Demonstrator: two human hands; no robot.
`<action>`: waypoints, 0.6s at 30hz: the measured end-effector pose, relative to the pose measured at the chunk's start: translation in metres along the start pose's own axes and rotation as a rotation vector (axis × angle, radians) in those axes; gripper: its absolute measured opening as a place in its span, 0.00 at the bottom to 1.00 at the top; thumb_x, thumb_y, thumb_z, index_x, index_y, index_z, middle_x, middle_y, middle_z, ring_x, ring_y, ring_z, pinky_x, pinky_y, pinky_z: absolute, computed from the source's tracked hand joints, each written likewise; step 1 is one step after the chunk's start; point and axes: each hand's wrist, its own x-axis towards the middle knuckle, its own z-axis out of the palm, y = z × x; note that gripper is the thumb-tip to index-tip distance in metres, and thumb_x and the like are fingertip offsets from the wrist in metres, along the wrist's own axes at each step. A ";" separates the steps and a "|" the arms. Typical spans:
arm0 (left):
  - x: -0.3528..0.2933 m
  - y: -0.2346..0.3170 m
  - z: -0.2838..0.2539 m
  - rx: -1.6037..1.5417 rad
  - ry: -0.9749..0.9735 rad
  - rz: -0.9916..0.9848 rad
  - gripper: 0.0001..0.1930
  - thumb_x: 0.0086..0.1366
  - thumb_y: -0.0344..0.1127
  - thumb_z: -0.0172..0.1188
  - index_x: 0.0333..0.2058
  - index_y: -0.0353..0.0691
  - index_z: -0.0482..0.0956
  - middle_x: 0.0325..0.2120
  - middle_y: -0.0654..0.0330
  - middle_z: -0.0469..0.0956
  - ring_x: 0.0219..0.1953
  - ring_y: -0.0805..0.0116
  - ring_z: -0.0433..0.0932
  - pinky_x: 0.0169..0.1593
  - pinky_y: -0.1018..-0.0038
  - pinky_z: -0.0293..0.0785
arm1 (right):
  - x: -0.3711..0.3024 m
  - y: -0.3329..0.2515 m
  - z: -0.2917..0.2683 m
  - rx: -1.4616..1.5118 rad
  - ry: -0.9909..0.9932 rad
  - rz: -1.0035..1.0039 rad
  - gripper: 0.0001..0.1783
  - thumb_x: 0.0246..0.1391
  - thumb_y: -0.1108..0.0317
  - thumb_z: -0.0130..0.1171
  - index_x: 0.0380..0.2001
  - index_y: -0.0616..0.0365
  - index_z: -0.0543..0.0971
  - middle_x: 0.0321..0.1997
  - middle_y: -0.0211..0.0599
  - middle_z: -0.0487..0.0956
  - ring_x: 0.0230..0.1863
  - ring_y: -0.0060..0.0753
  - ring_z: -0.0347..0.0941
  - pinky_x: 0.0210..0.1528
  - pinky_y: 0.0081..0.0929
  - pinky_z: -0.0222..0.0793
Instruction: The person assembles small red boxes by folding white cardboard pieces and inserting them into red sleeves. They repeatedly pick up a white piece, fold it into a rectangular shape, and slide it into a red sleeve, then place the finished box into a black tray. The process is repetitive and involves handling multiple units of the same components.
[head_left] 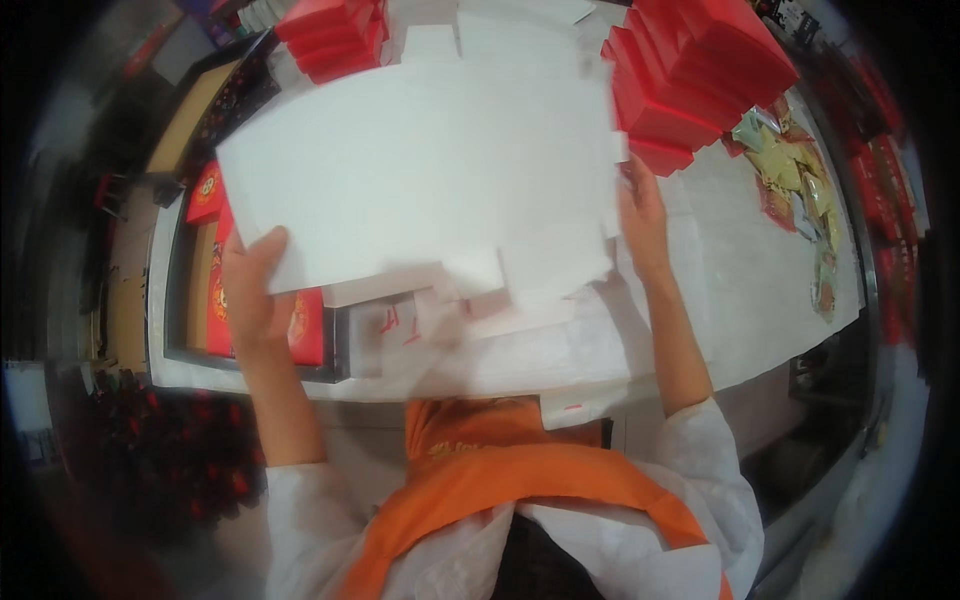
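A large white cardboard box blank (420,170), flat with tabs cut along its edges, is held up over the table. My left hand (258,285) grips its near left corner, thumb on top and fingers hidden beneath. At the right edge, my right hand (643,215) is closed on the blank beside a small tab. Below it on the table lie more white sheets (510,355), partly covered and blurred. Under my left wrist stands a black-rimmed tray (340,345) with red printed packets (310,335) in it.
Red boxes (680,80) are stacked at the back right, and another red stack (335,40) stands at the back left. Small food packets (790,170) lie along the table's right side. The white table (760,310) ends just before my orange apron (480,420).
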 end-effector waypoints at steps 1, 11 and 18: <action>-0.001 -0.008 -0.004 0.115 0.011 -0.019 0.22 0.53 0.24 0.52 0.49 0.27 0.64 0.40 0.52 0.72 0.41 0.64 0.73 0.45 0.72 0.70 | -0.003 -0.004 -0.009 0.210 0.006 0.163 0.24 0.55 0.64 0.47 0.54 0.63 0.62 0.57 0.41 0.64 0.57 0.35 0.59 0.58 0.29 0.54; -0.052 -0.065 -0.018 0.384 -0.076 -0.394 0.23 0.58 0.29 0.48 0.53 0.35 0.60 0.45 0.57 0.67 0.47 0.68 0.66 0.50 0.73 0.63 | -0.049 -0.013 -0.054 0.180 -0.101 0.781 0.27 0.54 0.57 0.50 0.52 0.65 0.63 0.46 0.35 0.70 0.44 0.26 0.66 0.44 0.23 0.63; -0.066 -0.060 -0.012 0.094 -0.912 -0.123 0.41 0.58 0.41 0.56 0.62 0.40 0.38 0.63 0.52 0.35 0.65 0.60 0.36 0.63 0.64 0.39 | -0.073 -0.006 -0.051 0.174 -0.513 0.657 0.17 0.53 0.70 0.49 0.45 0.66 0.69 0.41 0.31 0.73 0.39 0.20 0.67 0.41 0.19 0.64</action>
